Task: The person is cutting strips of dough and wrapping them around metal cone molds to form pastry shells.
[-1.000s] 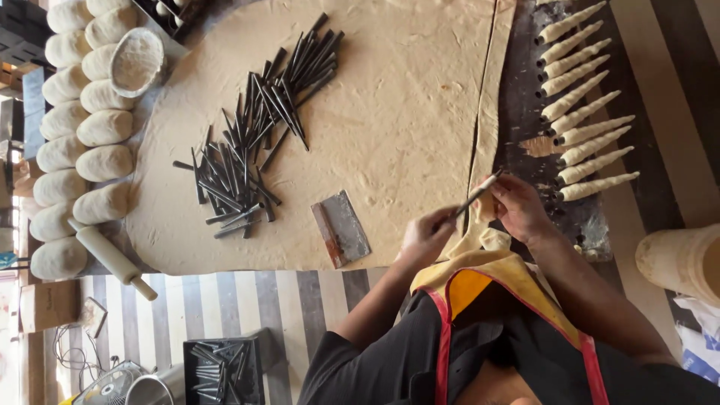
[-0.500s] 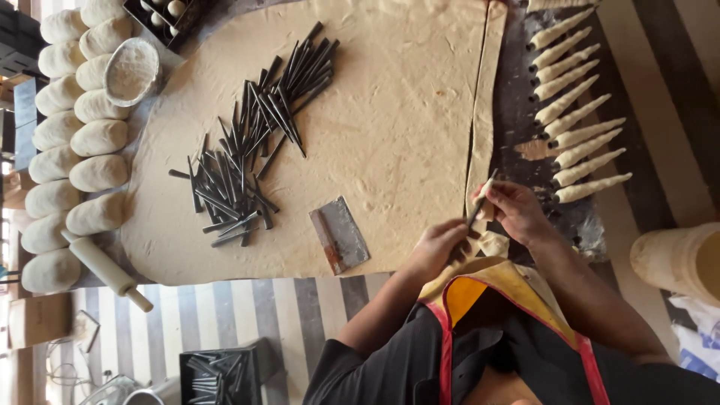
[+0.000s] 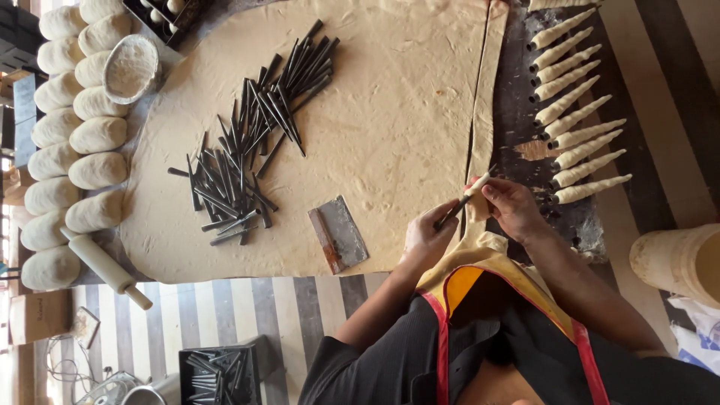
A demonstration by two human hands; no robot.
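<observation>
- Head view: left hand [image 3: 426, 238] closed on dark end of metal cone mould [image 3: 463, 202].
- Right hand [image 3: 511, 205] pinching dough strip [image 3: 484, 112] onto mould's tip.
- Beyond right hand: row of dough-wrapped cones [image 3: 571, 112].
- Beside left hand, on the dough sheet [image 3: 390, 120]: scraper [image 3: 337, 234]; farther off, pile of bare moulds [image 3: 247, 142].
- Far past left hand: brown cardboard box [image 3: 37, 315], label unreadable.

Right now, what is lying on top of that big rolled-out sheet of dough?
On the dough sheet lie a heap of dark metal cones and a flat metal scraper. Whatever surface lies beneath the sheet is covered, so it cannot be seen.
</observation>
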